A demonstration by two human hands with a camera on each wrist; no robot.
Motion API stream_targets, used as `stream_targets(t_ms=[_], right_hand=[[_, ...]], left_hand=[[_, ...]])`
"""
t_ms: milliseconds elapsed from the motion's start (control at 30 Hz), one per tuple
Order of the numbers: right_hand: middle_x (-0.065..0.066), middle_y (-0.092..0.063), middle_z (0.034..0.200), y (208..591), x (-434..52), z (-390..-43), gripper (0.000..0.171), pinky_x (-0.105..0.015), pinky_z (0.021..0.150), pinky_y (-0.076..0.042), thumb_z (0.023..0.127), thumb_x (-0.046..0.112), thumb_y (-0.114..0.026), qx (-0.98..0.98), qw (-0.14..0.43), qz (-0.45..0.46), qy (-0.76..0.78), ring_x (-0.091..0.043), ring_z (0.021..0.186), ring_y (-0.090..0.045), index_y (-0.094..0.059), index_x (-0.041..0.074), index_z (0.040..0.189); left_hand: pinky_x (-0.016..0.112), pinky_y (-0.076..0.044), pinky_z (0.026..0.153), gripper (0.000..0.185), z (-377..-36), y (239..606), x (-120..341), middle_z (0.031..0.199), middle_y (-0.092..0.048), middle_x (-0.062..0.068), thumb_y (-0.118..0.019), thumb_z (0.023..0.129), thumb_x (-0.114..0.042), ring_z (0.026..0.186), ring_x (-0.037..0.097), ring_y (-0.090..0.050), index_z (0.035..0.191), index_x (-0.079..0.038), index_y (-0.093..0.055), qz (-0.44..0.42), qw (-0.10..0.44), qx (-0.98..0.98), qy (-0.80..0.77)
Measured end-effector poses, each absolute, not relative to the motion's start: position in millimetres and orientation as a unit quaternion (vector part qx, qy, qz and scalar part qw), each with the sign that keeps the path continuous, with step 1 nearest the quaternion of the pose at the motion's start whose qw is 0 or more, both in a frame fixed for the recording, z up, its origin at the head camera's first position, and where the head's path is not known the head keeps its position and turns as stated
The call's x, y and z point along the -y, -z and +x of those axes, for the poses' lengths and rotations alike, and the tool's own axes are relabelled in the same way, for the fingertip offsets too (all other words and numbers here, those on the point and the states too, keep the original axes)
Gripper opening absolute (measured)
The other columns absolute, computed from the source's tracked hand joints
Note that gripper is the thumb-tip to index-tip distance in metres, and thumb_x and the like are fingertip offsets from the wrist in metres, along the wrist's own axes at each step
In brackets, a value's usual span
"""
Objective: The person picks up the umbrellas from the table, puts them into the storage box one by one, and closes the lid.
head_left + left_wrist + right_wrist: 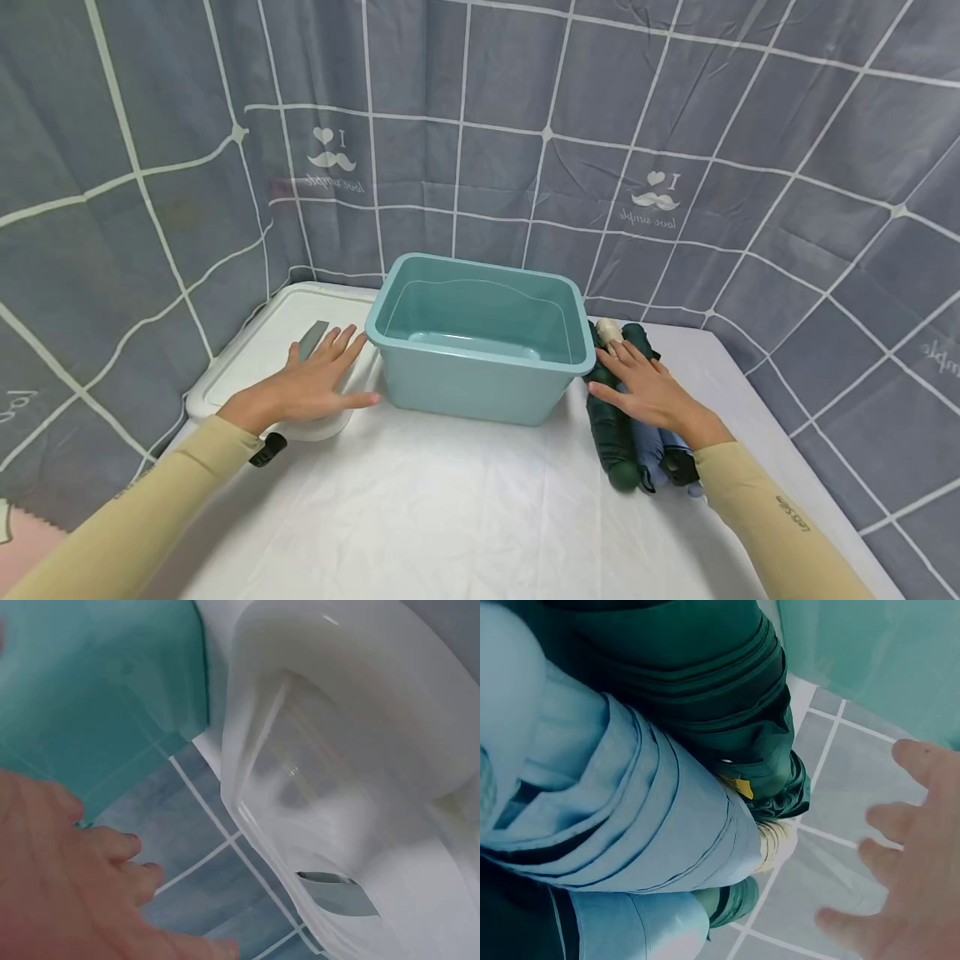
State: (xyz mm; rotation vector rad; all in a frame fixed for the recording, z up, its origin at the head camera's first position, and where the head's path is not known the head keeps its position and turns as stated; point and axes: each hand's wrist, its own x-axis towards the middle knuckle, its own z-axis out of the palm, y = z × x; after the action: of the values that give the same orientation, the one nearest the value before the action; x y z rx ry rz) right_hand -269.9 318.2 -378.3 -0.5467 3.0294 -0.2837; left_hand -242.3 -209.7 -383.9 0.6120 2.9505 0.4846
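Note:
A teal plastic bin (468, 385) stands upright between the two hands, with nothing visible inside it. My left hand (311, 387) is spread, palm down, beside the bin's left end and above a white plastic lid (247, 362). A grey strip (312, 338) shows on the lid past the fingers. Spread too, my right hand (648, 392) hovers by the bin's right end, over several folded umbrellas. A dark green umbrella (682, 667) and a light blue umbrella (660, 817) lie side by side in the right wrist view. Neither hand grips anything; whether the fingertips touch the bin, I cannot tell.
A white cloth (465, 500) covers the table. Grey curtains (495, 158) with white grid lines enclose the back and both sides. Something black (268, 450) sits at the left wrist, and a pink patch (30, 550) shows at the lower left.

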Motion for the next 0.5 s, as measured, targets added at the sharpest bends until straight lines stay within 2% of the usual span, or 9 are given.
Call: stream_targets(t_ms=[67, 167, 300, 400, 500], right_hand=[[-0.018, -0.028, 0.164, 378.3, -318.6, -270.3, 0.079, -0.075, 0.11, -0.021, 0.098, 0.067, -0.042, -0.98, 0.014, -0.173, 0.096, -0.043, 0.151, -0.023, -0.031, 0.019, 0.16], [-0.02, -0.043, 0.156, 378.2, -319.0, -270.8, 0.076, -0.072, 0.105, -0.034, 0.098, 0.068, -0.042, -0.98, 0.007, -0.165, 0.109, -0.044, 0.143, -0.039, -0.039, 0.019, 0.157], [-0.019, -0.048, 0.152, 378.1, -320.0, -272.6, 0.074, -0.071, 0.102, -0.038, 0.099, 0.068, -0.041, -0.981, 0.006, -0.152, 0.121, -0.046, 0.137, -0.045, -0.042, 0.019, 0.155], [-0.019, -0.046, 0.153, 378.5, -321.4, -273.3, 0.074, -0.072, 0.101, -0.038, 0.099, 0.067, -0.04, -0.981, 0.007, -0.145, 0.125, -0.048, 0.138, -0.044, -0.042, 0.018, 0.155], [-0.019, -0.045, 0.155, 379.7, -323.5, -273.0, 0.075, -0.072, 0.101, -0.037, 0.1, 0.066, -0.041, -0.98, 0.008, -0.143, 0.136, -0.048, 0.138, -0.044, -0.042, 0.016, 0.155]], left_hand=[[0.079, -0.003, 0.11, 0.102, -245.4, 382.9, 211.0, 0.168, -0.007, 0.021, -0.053, 0.093, -0.069, 0.155, 0.044, -0.004, 0.163, -0.01, -0.008, 0.206, 0.025, -0.963, -0.171], [0.069, -0.017, 0.116, 0.086, -251.2, 380.8, 213.8, 0.166, -0.02, 0.022, -0.058, 0.099, -0.047, 0.153, 0.043, -0.017, 0.162, -0.006, -0.015, 0.206, 0.0, -0.956, -0.206], [0.061, -0.033, 0.113, 0.063, -257.1, 375.1, 214.5, 0.155, -0.041, 0.025, -0.053, 0.103, -0.023, 0.142, 0.046, -0.039, 0.157, 0.0, -0.029, 0.19, -0.048, -0.947, -0.255], [0.06, -0.042, 0.105, 0.051, -261.1, 368.2, 210.7, 0.144, -0.054, 0.027, -0.046, 0.105, -0.019, 0.131, 0.046, -0.052, 0.151, 0.002, -0.04, 0.167, -0.088, -0.934, -0.303], [0.058, -0.046, 0.102, 0.048, -266.8, 360.3, 204.7, 0.137, -0.059, 0.025, -0.043, 0.107, -0.026, 0.127, 0.043, -0.056, 0.147, 0.001, -0.046, 0.144, -0.105, -0.918, -0.355]])
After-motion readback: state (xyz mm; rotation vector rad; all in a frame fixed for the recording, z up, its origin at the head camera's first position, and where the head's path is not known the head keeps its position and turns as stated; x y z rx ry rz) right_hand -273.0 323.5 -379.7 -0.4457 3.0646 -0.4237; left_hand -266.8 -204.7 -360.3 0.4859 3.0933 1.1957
